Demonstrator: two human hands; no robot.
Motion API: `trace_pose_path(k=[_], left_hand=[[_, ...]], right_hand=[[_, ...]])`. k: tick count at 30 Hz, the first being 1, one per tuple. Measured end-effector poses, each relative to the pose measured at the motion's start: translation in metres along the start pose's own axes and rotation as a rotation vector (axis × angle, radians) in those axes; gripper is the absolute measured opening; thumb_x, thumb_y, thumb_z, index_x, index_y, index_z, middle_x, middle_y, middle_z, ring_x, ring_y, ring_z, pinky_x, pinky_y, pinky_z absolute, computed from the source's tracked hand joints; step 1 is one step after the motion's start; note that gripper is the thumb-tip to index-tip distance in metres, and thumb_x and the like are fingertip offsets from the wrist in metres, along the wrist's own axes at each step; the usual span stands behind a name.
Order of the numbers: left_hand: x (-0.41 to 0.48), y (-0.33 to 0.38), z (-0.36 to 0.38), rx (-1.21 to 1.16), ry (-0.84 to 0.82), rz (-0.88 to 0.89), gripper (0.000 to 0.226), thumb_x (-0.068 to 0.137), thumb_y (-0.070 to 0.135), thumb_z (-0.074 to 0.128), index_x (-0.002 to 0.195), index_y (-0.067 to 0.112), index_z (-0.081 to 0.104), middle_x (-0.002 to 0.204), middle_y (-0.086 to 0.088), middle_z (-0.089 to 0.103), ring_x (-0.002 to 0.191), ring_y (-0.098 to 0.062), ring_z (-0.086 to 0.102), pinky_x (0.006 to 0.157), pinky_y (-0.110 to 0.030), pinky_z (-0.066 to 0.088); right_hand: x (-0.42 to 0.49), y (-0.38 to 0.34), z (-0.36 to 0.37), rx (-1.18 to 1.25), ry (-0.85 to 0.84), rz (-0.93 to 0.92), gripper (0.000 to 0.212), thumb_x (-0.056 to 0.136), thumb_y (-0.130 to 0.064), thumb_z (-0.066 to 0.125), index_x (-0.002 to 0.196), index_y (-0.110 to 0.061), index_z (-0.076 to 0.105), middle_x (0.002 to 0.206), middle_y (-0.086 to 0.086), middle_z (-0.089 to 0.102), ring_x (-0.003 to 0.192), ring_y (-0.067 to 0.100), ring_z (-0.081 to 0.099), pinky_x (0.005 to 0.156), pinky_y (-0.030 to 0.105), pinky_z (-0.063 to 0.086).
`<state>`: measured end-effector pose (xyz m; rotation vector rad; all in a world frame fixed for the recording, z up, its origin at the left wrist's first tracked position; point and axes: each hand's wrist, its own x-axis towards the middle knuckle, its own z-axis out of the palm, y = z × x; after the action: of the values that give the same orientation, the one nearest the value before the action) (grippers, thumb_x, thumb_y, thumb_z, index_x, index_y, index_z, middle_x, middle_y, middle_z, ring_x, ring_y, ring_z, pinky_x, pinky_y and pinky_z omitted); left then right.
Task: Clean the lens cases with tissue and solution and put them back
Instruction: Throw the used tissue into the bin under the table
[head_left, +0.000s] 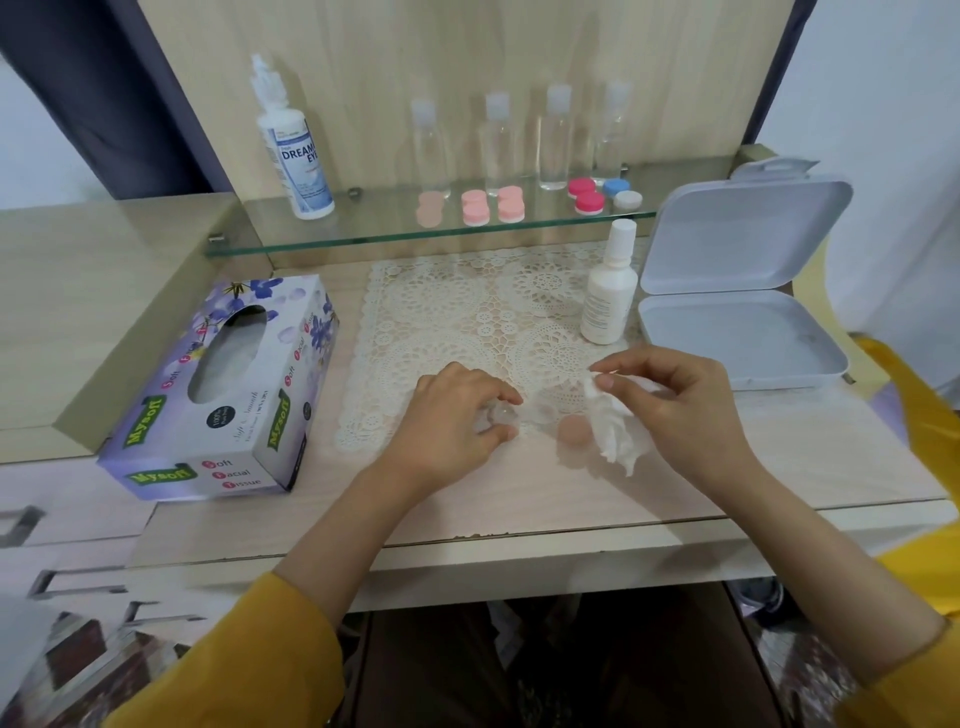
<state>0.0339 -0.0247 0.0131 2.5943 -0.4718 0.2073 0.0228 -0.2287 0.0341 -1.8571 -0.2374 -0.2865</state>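
Near the front edge of the desk (519, 499), on the near border of a lace mat (467, 312), the left hand (452, 421) curls its fingers and thumb round one cup of a clear lens case (506, 415). The case's other cup lies on the mat, toward the right hand. Just beside that cup a peach cap (573, 430) lies loose on the desk, close against a crumpled tissue (621, 436); contact cannot be confirmed. The right hand (685, 405) pinches the tissue's upper end between thumb and forefinger, the rest trailing down toward the desk. Toward the desk's left edge lies a tissue box (223, 395), opening upward. At the mat's right rear corner stands a small white bottle (608, 296), upright and capped. Right of it, an open grey box (743, 332) sits at the desk's right edge, lid raised. On the glass shelf (363, 234) along the rear edge stand a solution bottle (298, 150) at the left and four clear bottles (553, 140), with further lens cases (475, 208) in peach, pink, red and blue-white, caps on.
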Motion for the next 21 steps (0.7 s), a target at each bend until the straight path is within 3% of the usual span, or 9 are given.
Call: trace_pose_path(k=[5, 11, 17, 21], left_hand=[[-0.005, -0.003, -0.002, -0.017, -0.001, -0.008, 0.037, 0.080, 0.028, 0.068, 0.117, 0.025, 0.059, 0.116, 0.007, 0.060, 0.111, -0.014, 0.045, 0.098, -0.036, 0.032], [-0.031, -0.010, -0.021, -0.073, 0.090, -0.057, 0.031, 0.084, 0.030, 0.064, 0.114, 0.023, 0.061, 0.116, 0.008, 0.059, 0.112, -0.011, 0.045, 0.101, -0.028, 0.030], [-0.109, -0.025, -0.062, -0.126, 0.270, -0.143, 0.024, 0.080, 0.022, 0.068, 0.102, 0.014, 0.068, 0.096, 0.006, 0.066, 0.083, -0.005, 0.058, 0.076, -0.006, 0.037], [-0.183, -0.048, -0.080, -0.172, 0.365, -0.335, 0.014, 0.081, 0.020, 0.068, 0.094, 0.017, 0.071, 0.084, 0.009, 0.067, 0.079, -0.002, 0.059, 0.067, -0.008, 0.042]], right_hand=[[-0.002, -0.004, 0.007, 0.000, 0.033, 0.000, 0.018, 0.076, -0.006, 0.071, 0.072, -0.024, 0.067, 0.074, -0.003, 0.068, 0.069, 0.003, 0.059, 0.067, 0.012, 0.043], [-0.008, -0.024, 0.031, 0.046, -0.055, -0.044, 0.016, 0.075, -0.001, 0.070, 0.070, -0.016, 0.066, 0.072, -0.007, 0.066, 0.068, -0.001, 0.059, 0.066, 0.008, 0.042], [-0.028, -0.054, 0.097, 0.095, -0.306, -0.176, 0.023, 0.078, 0.003, 0.065, 0.080, -0.019, 0.070, 0.077, -0.012, 0.068, 0.073, -0.005, 0.062, 0.068, 0.007, 0.043], [-0.055, -0.071, 0.157, 0.140, -0.481, -0.243, 0.027, 0.076, 0.005, 0.067, 0.083, -0.022, 0.070, 0.073, -0.015, 0.066, 0.068, -0.011, 0.060, 0.064, 0.004, 0.041]])
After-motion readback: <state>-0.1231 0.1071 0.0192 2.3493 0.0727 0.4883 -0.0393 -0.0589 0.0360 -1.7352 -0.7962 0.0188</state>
